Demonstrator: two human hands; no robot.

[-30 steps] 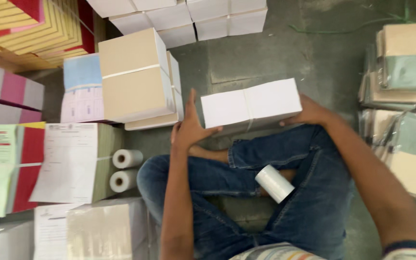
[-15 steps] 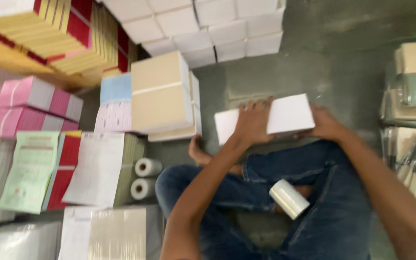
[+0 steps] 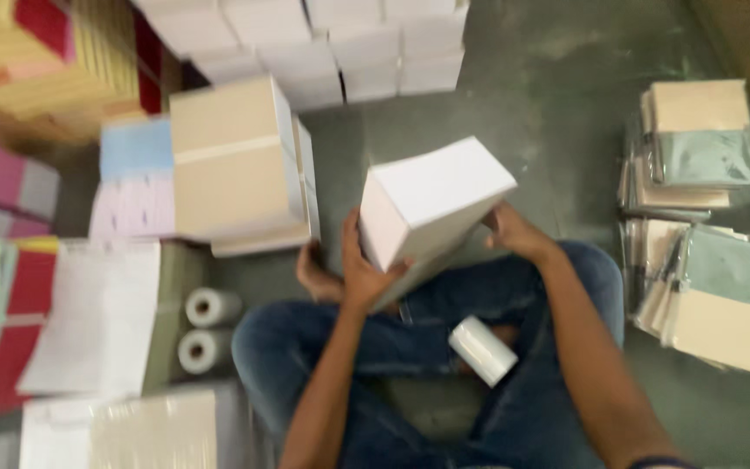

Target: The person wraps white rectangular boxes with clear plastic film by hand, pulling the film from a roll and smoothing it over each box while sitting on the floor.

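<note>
The person sits cross-legged on the grey floor (image 3: 566, 104), holding a white block of paper (image 3: 431, 204) up above the knees, tilted so one corner points toward the far stacks. The left hand (image 3: 366, 274) grips the block's near left end, thumb up against the side face and fingers wrapped underneath. The right hand (image 3: 514, 233) sits at the block's lower right edge, fingers tucked beneath it; how tightly they curl I cannot tell.

Just below the block, in the lap on the blue jeans (image 3: 531, 391), lies a white roll of tape (image 3: 483, 349). To the left of the block stands a tan bundle of paper (image 3: 232, 165), banded across its middle, with a pale blue and pink stack (image 3: 136, 178) beyond it. Further down on that side two more white rolls (image 3: 206, 328) rest on the floor next to a printed sheet (image 3: 101, 317). Behind the block sit rows of white packs (image 3: 332, 43). Well to the right of it are piles of wrapped tan and green pads (image 3: 705, 208).
</note>
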